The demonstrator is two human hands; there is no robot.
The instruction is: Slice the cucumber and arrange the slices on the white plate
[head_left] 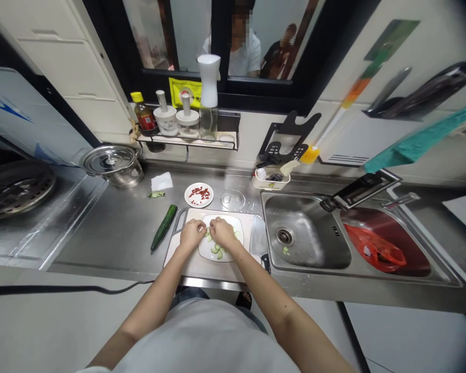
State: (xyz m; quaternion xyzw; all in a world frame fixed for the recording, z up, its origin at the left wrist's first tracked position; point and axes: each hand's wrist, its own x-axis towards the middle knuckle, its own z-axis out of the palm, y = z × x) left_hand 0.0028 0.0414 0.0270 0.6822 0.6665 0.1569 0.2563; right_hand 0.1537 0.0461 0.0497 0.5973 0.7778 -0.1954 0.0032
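A white plate with pale green cucumber slices lies on a light cutting board. My left hand is over the plate's left edge, its fingers pinched together at a slice. Close beside it, my right hand is above the upper part of the plate, fingers bent downward; what they hold, if anything, is hidden. A knife rests at the board's right side. Left of the board lies a whole cucumber. Behind it, a small white plate carries red chopped pieces.
A steel double sink is on the right, with a red bag and a faucet. A lidded pot stands back left. Bottles line a wall rack. Two people show in the window.
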